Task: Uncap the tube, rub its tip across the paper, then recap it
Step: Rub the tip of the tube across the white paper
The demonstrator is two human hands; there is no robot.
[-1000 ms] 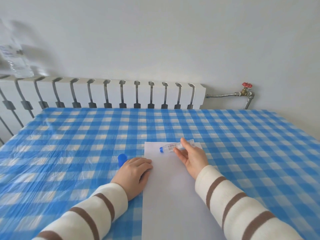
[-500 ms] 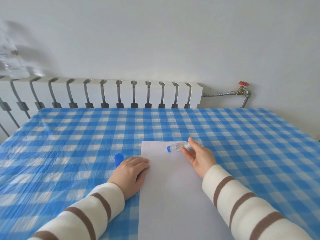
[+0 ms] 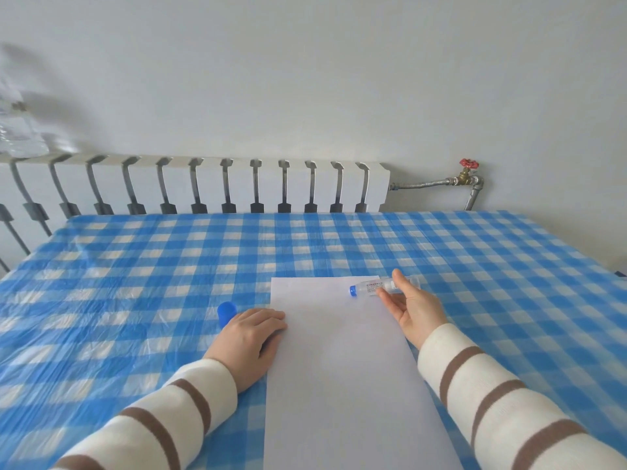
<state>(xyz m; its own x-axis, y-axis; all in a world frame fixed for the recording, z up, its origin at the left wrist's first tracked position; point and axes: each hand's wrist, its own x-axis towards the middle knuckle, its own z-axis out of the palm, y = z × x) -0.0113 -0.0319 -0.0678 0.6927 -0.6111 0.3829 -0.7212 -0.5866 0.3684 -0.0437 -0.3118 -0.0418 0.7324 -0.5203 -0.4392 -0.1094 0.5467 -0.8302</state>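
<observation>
A: How does the right hand sit?

B: Palm turned up and inward, wrist low over the right edge of the white paper sheet, the striped sleeve running back toward the lower right corner. Its fingers and thumb pinch the clear glue tube about the middle of its barrel.

A: And the tube itself?

B: Nearly level, lying crosswise. Its blue tip points left, away from the fingertips, and sits at the paper's far right corner; whether it actually touches the sheet I cannot tell. The tail end sticks out past the thumb over the checked cloth.

A: The other hand?

B: The left hand lies palm down on the surface, fingers pressed together and slightly curled, their tips resting on the paper's left edge. It holds nothing. The forearm comes in from the lower left in the same cream-and-brown sleeve.

A: Where is the cap?

B: The blue cap stands upright on the blue-and-white plastic cover just beyond the left knuckles, touching or nearly touching them, well apart from the tube.

A: Behind all that?

B: A white radiator along the wall, with a red-handled valve on the pipe to its right.
</observation>
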